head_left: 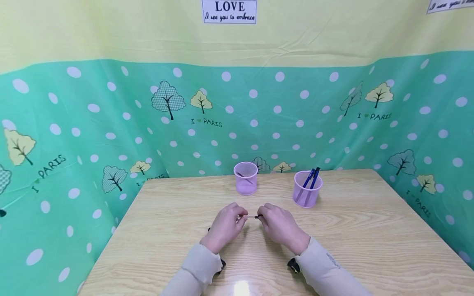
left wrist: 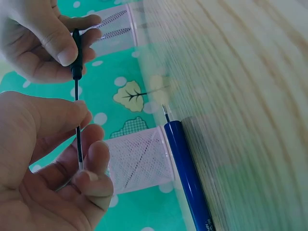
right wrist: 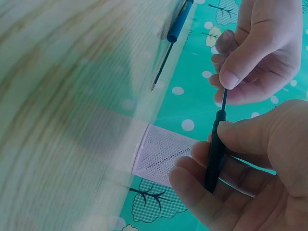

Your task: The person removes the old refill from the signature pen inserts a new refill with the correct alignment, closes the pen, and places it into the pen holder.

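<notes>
In the left wrist view, a thin dark rod that looks like a pen refill point(left wrist: 77, 91) runs into a black tapered piece with a ridged collar, likely a pen's front section point(right wrist: 216, 144). My left hand point(head_left: 226, 224) pinches the rod between thumb and fingers. Facing it, my right hand point(head_left: 280, 224) grips the black piece. Rod and piece are in line, above the table. Below them lies a blue pen barrel point(left wrist: 185, 168) with a refill and its metal tip sticking out. From the head camera, most of that barrel is hidden.
A pink mesh cup point(head_left: 246, 187) with one dark slim item inside stands behind the hands. To its right, another pink mesh cup point(head_left: 305, 199) holds blue pens point(head_left: 311, 179). The wooden table point(head_left: 166, 230) ends at a green dotted curtain point(head_left: 207, 144).
</notes>
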Demonstrator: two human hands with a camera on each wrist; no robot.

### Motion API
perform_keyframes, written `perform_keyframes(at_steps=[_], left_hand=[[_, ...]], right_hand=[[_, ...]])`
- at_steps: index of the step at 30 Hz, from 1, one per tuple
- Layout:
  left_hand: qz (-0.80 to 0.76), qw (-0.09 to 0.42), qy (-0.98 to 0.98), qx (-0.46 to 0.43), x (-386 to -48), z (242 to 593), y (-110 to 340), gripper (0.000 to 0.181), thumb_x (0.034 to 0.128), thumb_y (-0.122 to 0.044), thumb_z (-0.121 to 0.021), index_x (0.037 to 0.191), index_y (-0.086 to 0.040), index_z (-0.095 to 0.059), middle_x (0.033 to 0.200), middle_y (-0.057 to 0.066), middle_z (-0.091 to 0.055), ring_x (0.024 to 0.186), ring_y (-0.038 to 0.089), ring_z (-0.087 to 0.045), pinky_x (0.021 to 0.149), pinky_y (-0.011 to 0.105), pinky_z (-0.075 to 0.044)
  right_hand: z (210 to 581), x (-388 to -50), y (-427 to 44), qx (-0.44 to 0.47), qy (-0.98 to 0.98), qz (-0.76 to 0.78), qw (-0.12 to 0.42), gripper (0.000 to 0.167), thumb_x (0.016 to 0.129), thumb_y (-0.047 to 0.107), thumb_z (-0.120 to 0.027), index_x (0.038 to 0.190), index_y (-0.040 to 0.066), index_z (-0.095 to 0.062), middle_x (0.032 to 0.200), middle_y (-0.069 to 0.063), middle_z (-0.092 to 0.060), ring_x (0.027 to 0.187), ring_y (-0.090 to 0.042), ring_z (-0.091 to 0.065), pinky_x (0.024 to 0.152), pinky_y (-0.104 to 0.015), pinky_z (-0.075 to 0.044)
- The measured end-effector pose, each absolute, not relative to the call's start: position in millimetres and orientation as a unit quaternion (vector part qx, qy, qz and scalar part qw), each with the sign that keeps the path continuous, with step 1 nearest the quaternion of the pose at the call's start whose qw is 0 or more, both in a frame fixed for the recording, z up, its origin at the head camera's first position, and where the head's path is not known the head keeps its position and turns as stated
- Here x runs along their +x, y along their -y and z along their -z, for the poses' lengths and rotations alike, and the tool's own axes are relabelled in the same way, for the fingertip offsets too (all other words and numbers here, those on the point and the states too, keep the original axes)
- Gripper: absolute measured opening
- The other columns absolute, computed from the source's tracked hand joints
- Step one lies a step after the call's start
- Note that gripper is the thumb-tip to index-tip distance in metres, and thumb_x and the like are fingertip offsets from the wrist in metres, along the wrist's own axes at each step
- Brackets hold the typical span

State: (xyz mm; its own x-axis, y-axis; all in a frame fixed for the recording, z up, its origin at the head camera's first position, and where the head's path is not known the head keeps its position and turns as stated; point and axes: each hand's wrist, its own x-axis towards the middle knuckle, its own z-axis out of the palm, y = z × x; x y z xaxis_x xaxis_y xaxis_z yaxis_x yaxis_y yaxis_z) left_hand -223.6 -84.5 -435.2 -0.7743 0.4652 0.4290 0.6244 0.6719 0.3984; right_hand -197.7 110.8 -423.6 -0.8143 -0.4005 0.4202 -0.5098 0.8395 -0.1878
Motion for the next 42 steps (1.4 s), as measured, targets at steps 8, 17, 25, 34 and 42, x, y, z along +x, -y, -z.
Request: perform_keyframes(at_steps=[8,17,25,34,42], left_hand=[[0.283,0.140,0.897,-0.309,-223.4,435.8,84.7,0.007,0.0834,-0.005,-0.069,0.089,-0.008,-0.071,0.083,-0.001,-0.059,0.075,0.010,-0.058,0.069,0.023,-0.050],[0.259,0.153,0.902,-0.309,-223.0,436.2,84.3,0.007,0.0828,-0.007,-0.071,0.086,-0.013,-0.072,0.081,-0.005,-0.059,0.073,0.006,-0.057,0.067,0.023,-0.050],[0.273,0.147,0.896,-0.319,-222.4,435.9,83.8,0.008,0.0843,-0.004,-0.070,0.089,-0.009,-0.074,0.083,-0.003,-0.062,0.077,0.009,-0.059,0.072,0.025,-0.051],[0.278,0.145,0.894,-0.319,-221.5,436.1,82.7,0.010,0.0821,0.000,-0.069,0.090,-0.005,-0.073,0.083,0.000,-0.061,0.077,0.011,-0.059,0.071,0.025,-0.051],[0.268,0.156,0.897,-0.314,-220.2,434.8,83.2,0.011,0.0815,-0.001,-0.070,0.089,-0.008,-0.074,0.082,-0.002,-0.061,0.076,0.011,-0.059,0.071,0.026,-0.051]], right_hand=[[424.1,-197.6,-111.1,0.239,0.941,-0.147,0.189,0.004,0.085,0.013,-0.070,0.086,0.015,-0.066,0.076,0.008,-0.055,0.065,-0.008,-0.055,0.054,-0.024,-0.047],[424.0,-197.7,-111.0,0.237,0.943,-0.144,0.186,0.005,0.085,0.011,-0.069,0.088,0.015,-0.067,0.077,0.007,-0.056,0.066,-0.009,-0.055,0.055,-0.025,-0.047],[422.8,-196.7,-110.8,0.241,0.943,-0.144,0.180,0.002,0.088,0.013,-0.066,0.087,0.012,-0.067,0.077,0.006,-0.055,0.065,-0.009,-0.054,0.054,-0.024,-0.046],[422.2,-195.7,-110.1,0.240,0.942,-0.142,0.184,0.005,0.086,0.011,-0.068,0.086,0.016,-0.066,0.076,0.007,-0.054,0.065,-0.009,-0.053,0.053,-0.025,-0.046],[420.9,-194.8,-109.8,0.239,0.943,-0.142,0.181,0.004,0.087,0.011,-0.067,0.085,0.014,-0.065,0.076,0.007,-0.053,0.065,-0.009,-0.053,0.053,-0.025,-0.045]])
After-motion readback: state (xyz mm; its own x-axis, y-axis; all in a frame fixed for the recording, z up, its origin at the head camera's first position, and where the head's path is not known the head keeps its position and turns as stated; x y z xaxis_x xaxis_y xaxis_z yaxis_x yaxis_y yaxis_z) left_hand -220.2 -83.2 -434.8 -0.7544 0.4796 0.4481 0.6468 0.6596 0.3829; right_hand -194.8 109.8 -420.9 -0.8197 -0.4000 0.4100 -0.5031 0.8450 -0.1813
